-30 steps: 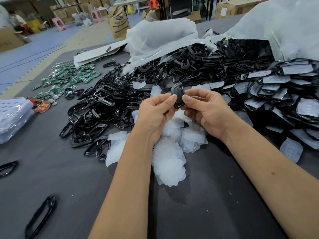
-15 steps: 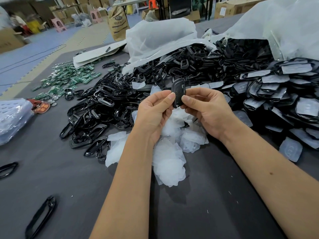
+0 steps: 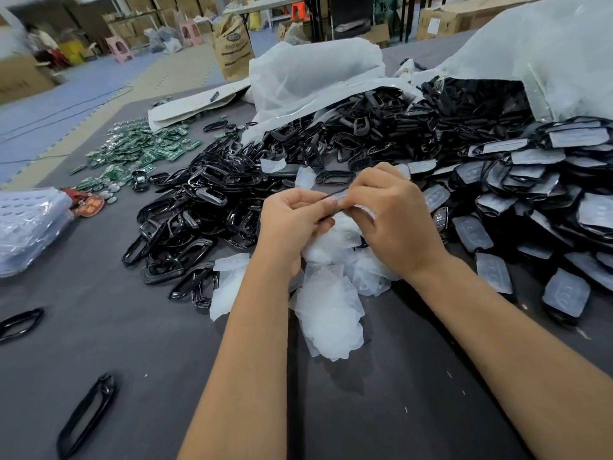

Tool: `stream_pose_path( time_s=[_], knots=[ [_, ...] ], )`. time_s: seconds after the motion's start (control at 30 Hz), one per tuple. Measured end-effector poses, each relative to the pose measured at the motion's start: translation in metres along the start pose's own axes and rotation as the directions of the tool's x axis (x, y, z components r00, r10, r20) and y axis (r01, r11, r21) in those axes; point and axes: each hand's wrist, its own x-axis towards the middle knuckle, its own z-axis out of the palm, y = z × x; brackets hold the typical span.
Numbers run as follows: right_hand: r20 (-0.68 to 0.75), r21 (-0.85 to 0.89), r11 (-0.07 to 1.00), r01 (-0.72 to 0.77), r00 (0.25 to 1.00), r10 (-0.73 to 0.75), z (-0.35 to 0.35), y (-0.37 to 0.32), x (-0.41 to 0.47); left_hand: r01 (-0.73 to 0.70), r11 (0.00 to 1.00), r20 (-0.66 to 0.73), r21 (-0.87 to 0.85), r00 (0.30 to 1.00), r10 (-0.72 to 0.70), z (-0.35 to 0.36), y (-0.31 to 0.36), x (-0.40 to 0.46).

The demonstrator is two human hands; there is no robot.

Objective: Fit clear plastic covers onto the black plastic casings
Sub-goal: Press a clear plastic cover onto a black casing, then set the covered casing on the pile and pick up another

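A person's two bare forearms reach up from the bottom of the frame to meet at its centre, above a dark grey bench (image 3: 99, 327). The left hand (image 3: 293, 220) and the right hand (image 3: 393, 217) are close together, fingertips almost touching, and both pinch one black casing (image 3: 333, 212) between thumb and curled fingers. The casing is held nearly edge-on, so only a thin dark strip shows between the hands. A pale sliver lies along it that may be a clear cover, but motion blur makes this uncertain.

Directly beneath the hands, in the lower centre of the frame, a loose heap of clear covers (image 3: 328, 313) lies on the bench, translucent and whitish. To the left of the hands and running up toward the top centre spreads a large pile of black casings (image 3: 205, 210), open frame-shaped pieces tangled together. At the right of the frame lies a stack of finished casings (image 3: 530, 180), each black shell with a pale cover on its face.

A big white plastic bag (image 3: 315, 74) sits slumped in the upper centre, and another white bag (image 3: 547, 44) fills the upper right corner, with black parts spilling from its mouth. At the middle left, small green circuit boards (image 3: 139, 151) are scattered on the bench. A bundle wrapped in clear film (image 3: 26, 224) rests at the left edge. Two single black frames lie apart on the bench, one at the lower left (image 3: 88, 415) and one at the far left edge (image 3: 20, 322).
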Motion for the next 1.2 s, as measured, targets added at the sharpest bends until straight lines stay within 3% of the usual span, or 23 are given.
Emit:
stream_pose_path(
  time_s=[0.13, 0.23, 0.3, 0.5, 0.83, 1.07, 1.2],
  knots=[
    [-0.149, 0.183, 0.948, -0.261, 0.946, 0.289, -0.002, -0.003, -0.002, -0.062, 0.997, -0.011, -0.044, 0.998, 0.062, 0.002, 0.0, 0.0],
    [-0.055, 0.36, 0.813, -0.458, 0.859, 0.509, -0.003, 0.003, -0.001, -0.121, 0.993, 0.005, 0.011, 0.993, 0.121, 0.006, 0.0, -0.002],
    [0.028, 0.405, 0.753, -0.518, 0.831, 0.556, -0.002, 0.006, 0.0, -0.15, 0.988, 0.027, 0.037, 0.988, 0.149, 0.009, 0.0, -0.004],
    [0.107, 0.47, 0.665, -0.581, 0.785, 0.611, 0.0, 0.015, -0.002, -0.162, 0.984, 0.052, 0.075, 0.986, 0.159, 0.012, 0.001, -0.007],
    [0.083, 0.372, 0.701, -0.608, 0.774, 0.628, 0.001, 0.011, -0.003, -0.249, 0.91, 0.012, 0.33, 0.966, 0.26, 0.015, 0.0, -0.005],
    [0.244, 0.302, 0.799, -0.52, 0.852, 0.463, -0.025, 0.008, -0.001, -0.289, 0.86, 0.017, 0.421, 0.95, 0.311, 0.013, 0.009, -0.008],
    [0.206, 0.169, 0.872, -0.459, 0.882, 0.424, -0.047, 0.008, -0.001, -0.302, 0.79, 0.045, 0.534, 0.943, 0.33, 0.03, 0.02, -0.013]
  ],
)
